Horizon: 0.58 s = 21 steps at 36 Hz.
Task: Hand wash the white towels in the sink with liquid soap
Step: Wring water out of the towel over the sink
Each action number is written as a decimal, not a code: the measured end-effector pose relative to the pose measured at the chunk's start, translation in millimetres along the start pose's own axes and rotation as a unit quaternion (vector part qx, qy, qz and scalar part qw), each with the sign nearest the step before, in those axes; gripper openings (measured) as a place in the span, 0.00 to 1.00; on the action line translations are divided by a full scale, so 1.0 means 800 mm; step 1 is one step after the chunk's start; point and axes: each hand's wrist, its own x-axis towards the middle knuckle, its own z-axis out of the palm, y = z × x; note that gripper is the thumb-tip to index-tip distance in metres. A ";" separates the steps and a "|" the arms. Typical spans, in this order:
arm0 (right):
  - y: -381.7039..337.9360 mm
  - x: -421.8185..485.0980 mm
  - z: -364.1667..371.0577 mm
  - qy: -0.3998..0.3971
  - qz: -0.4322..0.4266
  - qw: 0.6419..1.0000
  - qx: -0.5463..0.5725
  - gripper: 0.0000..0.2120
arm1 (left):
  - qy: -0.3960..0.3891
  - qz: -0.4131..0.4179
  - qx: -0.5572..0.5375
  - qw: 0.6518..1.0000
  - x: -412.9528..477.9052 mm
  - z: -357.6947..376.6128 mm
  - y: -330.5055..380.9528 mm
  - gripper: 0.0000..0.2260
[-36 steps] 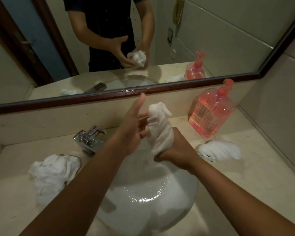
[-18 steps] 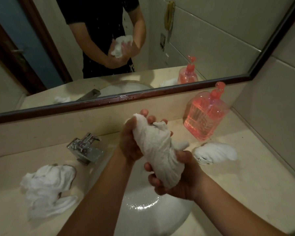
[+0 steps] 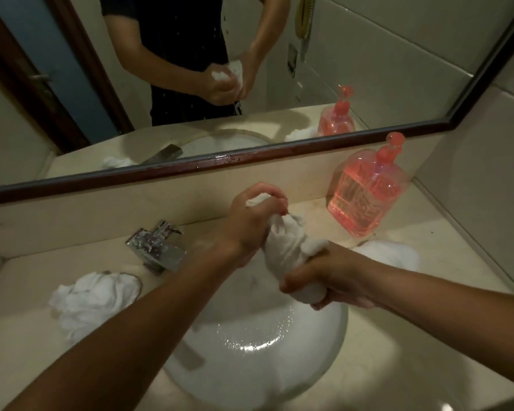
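so the towel was rolled up above the sink, long axis running from its back edge toward the near side, left hand gripping the far end, right hand squeezing the near end, ready to wring I'd guess.

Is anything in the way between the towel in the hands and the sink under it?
Nothing visible is. The left hand and right hand grip the twisted white cloth towel right above the round white sink, with open air between. The shiny metal faucet sits off to the left.
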 end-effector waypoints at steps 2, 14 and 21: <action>0.014 0.015 0.006 0.043 0.004 0.999 -0.008 0.13 | 0.029 0.004 0.053 0.998 0.006 -0.003 -0.017 0.08; 0.057 0.061 0.026 0.153 -0.017 0.985 -0.077 0.12 | 0.086 0.014 0.175 0.981 0.012 -0.005 -0.076 0.04; 0.059 0.058 0.009 0.088 0.031 0.996 -0.005 0.13 | 0.087 -0.041 0.109 0.989 0.012 -0.008 -0.081 0.04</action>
